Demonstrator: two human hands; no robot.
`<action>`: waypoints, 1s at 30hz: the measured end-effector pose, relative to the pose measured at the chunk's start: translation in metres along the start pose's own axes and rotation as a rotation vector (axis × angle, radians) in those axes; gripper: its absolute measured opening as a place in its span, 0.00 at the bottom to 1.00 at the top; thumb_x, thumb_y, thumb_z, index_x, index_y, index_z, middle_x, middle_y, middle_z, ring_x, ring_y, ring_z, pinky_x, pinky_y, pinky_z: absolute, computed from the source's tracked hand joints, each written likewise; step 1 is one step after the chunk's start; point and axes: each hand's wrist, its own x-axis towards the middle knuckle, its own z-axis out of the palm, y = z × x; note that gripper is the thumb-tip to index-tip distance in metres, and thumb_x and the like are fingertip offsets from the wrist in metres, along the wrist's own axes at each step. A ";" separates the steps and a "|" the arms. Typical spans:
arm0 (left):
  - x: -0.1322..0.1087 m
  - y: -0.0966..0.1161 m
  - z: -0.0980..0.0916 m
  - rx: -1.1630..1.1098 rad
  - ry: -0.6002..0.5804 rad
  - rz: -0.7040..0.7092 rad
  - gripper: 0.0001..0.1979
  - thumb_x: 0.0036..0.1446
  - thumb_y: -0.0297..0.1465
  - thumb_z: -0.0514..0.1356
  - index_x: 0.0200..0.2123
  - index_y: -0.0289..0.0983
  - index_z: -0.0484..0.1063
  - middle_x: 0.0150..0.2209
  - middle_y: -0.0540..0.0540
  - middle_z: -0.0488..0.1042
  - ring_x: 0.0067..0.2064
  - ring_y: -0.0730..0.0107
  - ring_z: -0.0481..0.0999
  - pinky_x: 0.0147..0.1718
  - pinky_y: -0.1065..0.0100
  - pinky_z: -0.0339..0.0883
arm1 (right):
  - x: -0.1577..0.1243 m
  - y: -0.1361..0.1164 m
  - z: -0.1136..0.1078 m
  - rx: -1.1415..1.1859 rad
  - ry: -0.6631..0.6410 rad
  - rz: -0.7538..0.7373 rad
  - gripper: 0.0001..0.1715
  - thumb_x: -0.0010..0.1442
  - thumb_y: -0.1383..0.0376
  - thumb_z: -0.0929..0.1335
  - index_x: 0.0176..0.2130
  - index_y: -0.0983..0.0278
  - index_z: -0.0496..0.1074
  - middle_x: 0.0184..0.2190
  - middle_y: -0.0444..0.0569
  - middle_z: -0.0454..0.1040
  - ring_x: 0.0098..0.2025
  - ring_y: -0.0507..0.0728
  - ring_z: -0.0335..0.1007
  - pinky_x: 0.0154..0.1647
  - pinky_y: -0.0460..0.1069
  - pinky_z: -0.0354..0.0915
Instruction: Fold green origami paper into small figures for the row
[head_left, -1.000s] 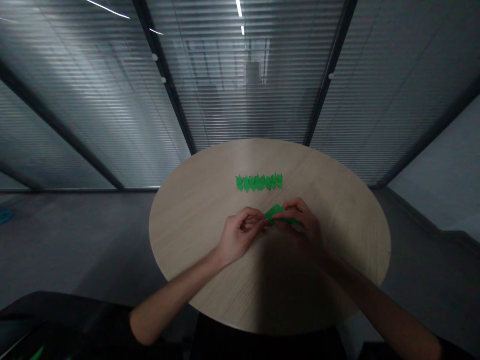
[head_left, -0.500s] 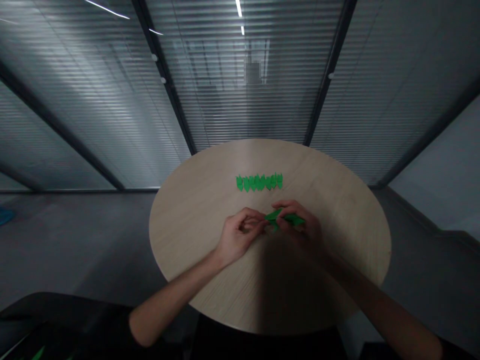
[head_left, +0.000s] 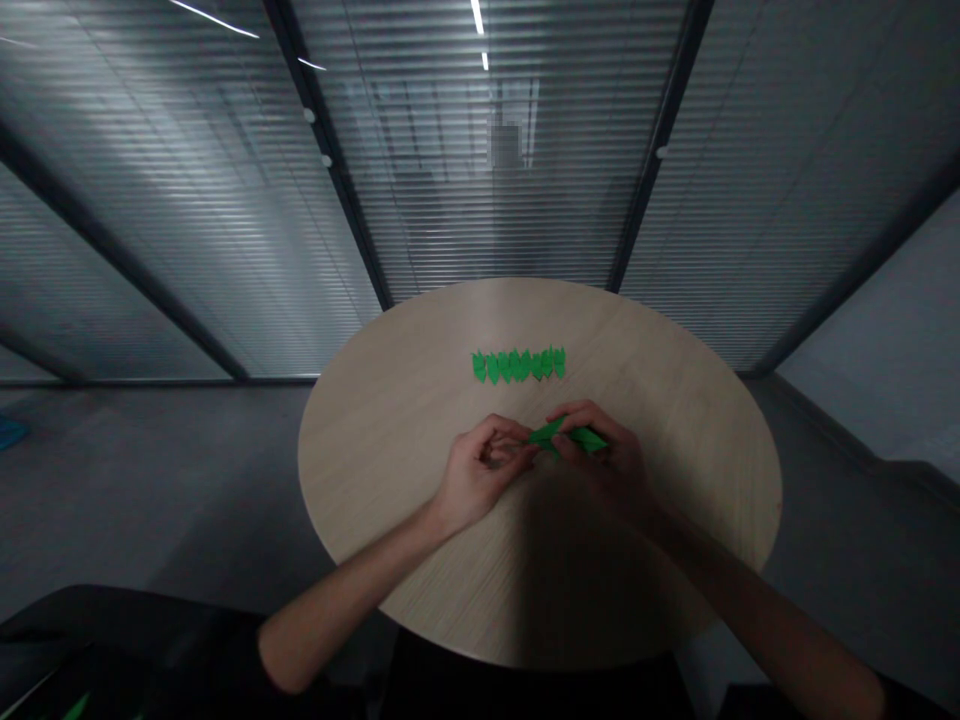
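A small piece of green paper (head_left: 568, 435) is held between both hands just above the round wooden table (head_left: 390, 420). My left hand (head_left: 480, 470) pinches its left end with curled fingers. My right hand (head_left: 604, 455) is closed over its right part, fingers pressed on the fold. Beyond the hands, a row of several folded green paper pieces (head_left: 518, 364) lies side by side on the table.
Glass walls with horizontal blinds and dark frames rise behind the table. Grey floor surrounds it. A dark object with a green glint (head_left: 67, 670) sits at the lower left corner. The table's near edge is close to my body.
My right hand's fingers have shifted on the green paper, pressing it flatter and lower. My left hand has stayed almost still.
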 end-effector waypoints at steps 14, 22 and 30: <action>0.000 -0.001 0.001 -0.012 -0.008 -0.008 0.09 0.58 0.32 0.67 0.37 0.35 0.70 0.33 0.45 0.80 0.30 0.72 0.80 0.29 0.74 0.77 | -0.004 0.000 0.000 -0.010 -0.009 0.054 0.04 0.65 0.62 0.70 0.38 0.60 0.72 0.43 0.51 0.77 0.42 0.56 0.75 0.42 0.51 0.71; 0.002 0.000 0.004 -0.068 -0.047 -0.087 0.11 0.57 0.33 0.68 0.40 0.34 0.74 0.33 0.44 0.80 0.31 0.69 0.81 0.31 0.70 0.80 | -0.003 -0.003 0.000 -0.041 -0.069 -0.014 0.01 0.65 0.64 0.70 0.39 0.60 0.74 0.45 0.52 0.78 0.45 0.58 0.76 0.47 0.54 0.71; -0.001 -0.001 0.002 0.051 -0.002 0.001 0.08 0.59 0.34 0.66 0.38 0.34 0.77 0.33 0.43 0.82 0.29 0.70 0.81 0.28 0.72 0.78 | -0.004 -0.001 0.000 -0.046 -0.048 -0.008 0.02 0.65 0.64 0.70 0.41 0.59 0.74 0.48 0.53 0.77 0.48 0.59 0.75 0.48 0.56 0.71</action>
